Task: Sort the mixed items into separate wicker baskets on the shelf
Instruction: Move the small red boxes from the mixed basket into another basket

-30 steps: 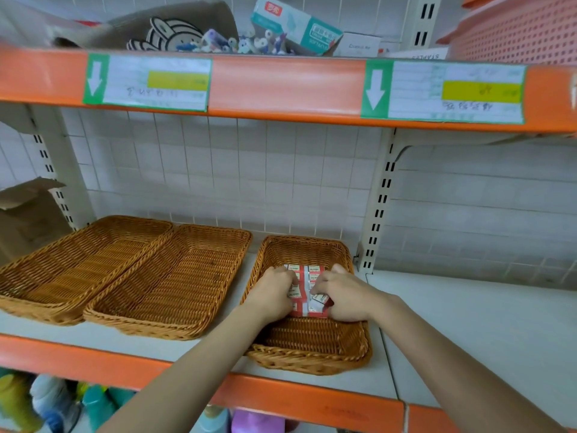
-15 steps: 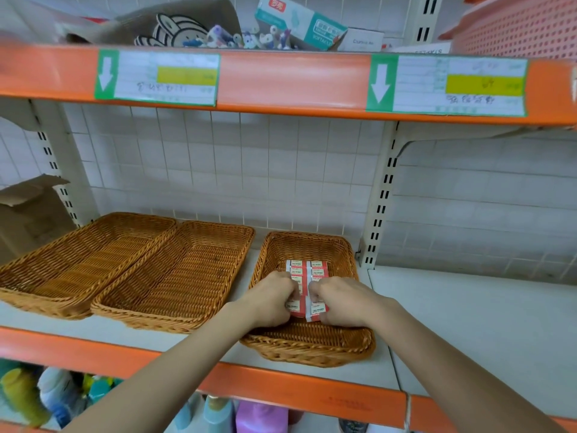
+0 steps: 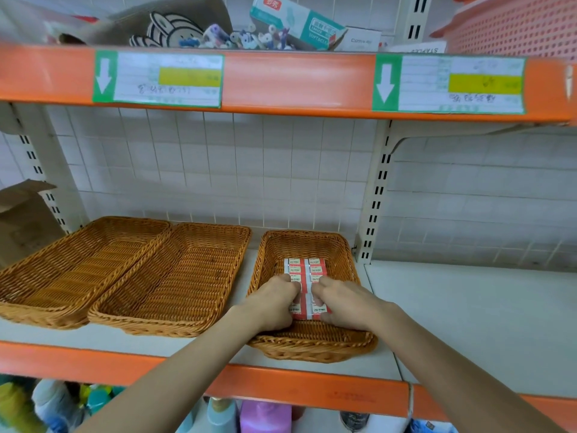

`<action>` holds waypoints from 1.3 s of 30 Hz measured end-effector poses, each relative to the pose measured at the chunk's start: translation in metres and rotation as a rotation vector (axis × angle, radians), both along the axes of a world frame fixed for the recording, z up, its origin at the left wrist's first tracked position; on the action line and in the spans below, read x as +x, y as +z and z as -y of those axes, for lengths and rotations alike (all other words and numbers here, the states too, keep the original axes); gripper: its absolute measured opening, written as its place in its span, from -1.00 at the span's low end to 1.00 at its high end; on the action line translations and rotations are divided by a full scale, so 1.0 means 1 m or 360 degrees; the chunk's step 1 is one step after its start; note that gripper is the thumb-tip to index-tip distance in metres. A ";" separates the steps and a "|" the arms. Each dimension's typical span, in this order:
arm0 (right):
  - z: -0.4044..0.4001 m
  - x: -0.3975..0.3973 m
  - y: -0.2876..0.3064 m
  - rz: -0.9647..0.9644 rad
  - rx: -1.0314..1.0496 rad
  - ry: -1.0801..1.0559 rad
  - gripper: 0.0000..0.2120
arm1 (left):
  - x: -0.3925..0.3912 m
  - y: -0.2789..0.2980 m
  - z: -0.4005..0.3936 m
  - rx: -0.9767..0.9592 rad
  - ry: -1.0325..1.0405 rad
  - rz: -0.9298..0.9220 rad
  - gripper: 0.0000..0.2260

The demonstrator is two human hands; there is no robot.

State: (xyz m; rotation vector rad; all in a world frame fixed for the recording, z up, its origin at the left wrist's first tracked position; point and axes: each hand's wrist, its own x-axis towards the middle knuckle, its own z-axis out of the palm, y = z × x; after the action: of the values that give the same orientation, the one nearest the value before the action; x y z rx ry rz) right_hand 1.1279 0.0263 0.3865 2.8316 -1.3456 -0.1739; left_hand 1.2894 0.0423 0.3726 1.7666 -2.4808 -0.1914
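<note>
Two hands work inside the right wicker basket [image 3: 343, 254]: left hand [image 3: 274, 303] & right hand [image 3: 345, 303], fingers curled, pinching the red-and-white boxes [image 3: 307, 268], prob. squaring them into a tidy block w/ rows aligned. The two left baskets [image 3: 125, 276] hold nothing.

Small red-and-white boxes [image 3: 307, 270] lie flat in two neat columns inside the right wicker basket [image 3: 343, 264]. Two more wicker baskets [image 3: 131, 270] sit left of it — side by side, touching.

A single head-worn camera is looking forward and slightly down, from close range, at a shelf [image 3: 468, 323] holding wicker baskets [image 3: 175, 276], with both forearms reaching in from below.
</note>
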 end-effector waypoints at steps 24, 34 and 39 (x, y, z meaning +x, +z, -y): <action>-0.029 -0.094 0.010 0.0189 0.0133 -0.0454 -0.32 | -0.079 0.015 -0.004 0.0086 0.0142 0.0077 -0.45; -0.042 -0.190 -0.004 0.0046 0.0053 -0.0515 -0.35 | -0.191 0.019 -0.035 0.0035 0.0188 0.0150 -0.42; -0.042 -0.228 0.003 0.0094 0.0010 -0.0571 -0.37 | -0.227 0.022 -0.027 0.0030 0.0158 0.0245 -0.41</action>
State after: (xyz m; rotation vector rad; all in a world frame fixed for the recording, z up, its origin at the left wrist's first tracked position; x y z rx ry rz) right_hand 0.9003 0.0683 0.3898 2.5917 -1.8580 -0.0944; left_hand 1.0628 0.0695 0.3950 1.9773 -2.4918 -0.0743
